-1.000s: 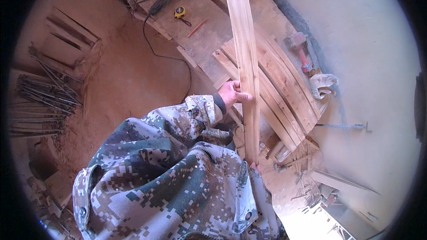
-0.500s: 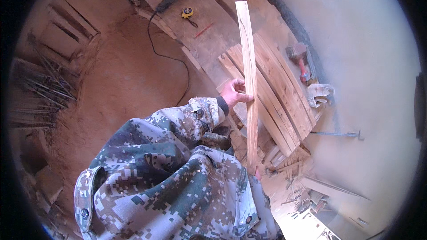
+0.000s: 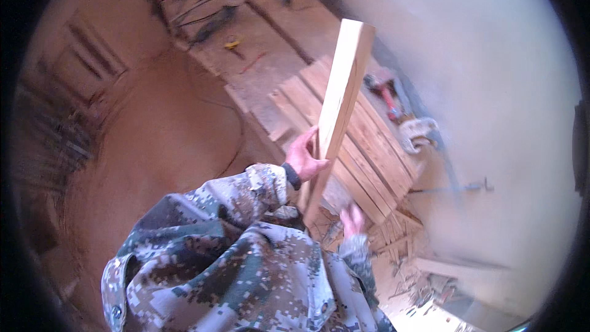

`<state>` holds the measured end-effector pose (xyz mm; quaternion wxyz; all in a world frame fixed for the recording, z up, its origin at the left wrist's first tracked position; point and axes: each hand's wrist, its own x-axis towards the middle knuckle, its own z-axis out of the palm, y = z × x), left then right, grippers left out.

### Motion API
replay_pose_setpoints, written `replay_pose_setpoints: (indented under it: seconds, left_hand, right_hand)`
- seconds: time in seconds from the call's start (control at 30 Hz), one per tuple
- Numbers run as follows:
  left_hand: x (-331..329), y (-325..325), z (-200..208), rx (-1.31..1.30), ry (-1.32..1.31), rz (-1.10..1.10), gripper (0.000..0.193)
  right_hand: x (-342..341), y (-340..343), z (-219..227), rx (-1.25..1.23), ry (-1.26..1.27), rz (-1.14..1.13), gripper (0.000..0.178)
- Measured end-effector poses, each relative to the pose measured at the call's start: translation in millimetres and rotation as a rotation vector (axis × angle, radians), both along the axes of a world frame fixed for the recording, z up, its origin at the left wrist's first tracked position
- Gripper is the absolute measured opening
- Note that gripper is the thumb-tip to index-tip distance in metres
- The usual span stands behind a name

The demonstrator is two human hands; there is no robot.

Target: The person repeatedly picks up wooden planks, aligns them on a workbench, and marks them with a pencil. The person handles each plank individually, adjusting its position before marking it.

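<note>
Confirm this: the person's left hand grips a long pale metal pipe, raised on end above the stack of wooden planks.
Not quite. In the head view the left hand grips a long pale wooden board, not a metal pipe. It is raised on end above the stack of wooden planks.

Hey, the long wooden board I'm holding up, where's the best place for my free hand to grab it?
Probably the lower end of the board, from its right side. It stands tilted, top leaning away to the right; the left hand grips it low on its left edge. The right hand is open near the foot, so clasping the opposite edge there should steady it.
</note>
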<state>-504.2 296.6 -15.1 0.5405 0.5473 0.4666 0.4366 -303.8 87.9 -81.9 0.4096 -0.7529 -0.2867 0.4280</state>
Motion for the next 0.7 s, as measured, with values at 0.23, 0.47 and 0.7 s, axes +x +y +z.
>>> replay_pose_setpoints:
  seconds: [0.23, 0.47, 0.7]
  left_hand:
    - [33.5, -23.5, 40.4, 0.936, 0.311, -0.145, 0.058]
    - [2.6, -15.2, 10.5, 0.684, 0.607, -0.398, 0.061]
    - [-9.8, -25.6, -16.5, 0.629, 0.583, -0.418, 0.033]
  right_hand:
    - [-34.0, 137.6, 130.1, 0.817, 0.616, -0.486, 0.047]
    - [-6.4, 99.6, 89.3, 1.063, 1.14, -0.311, 0.055]
    - [7.5, 97.1, 64.4, 1.152, 1.161, -0.091, 0.062]
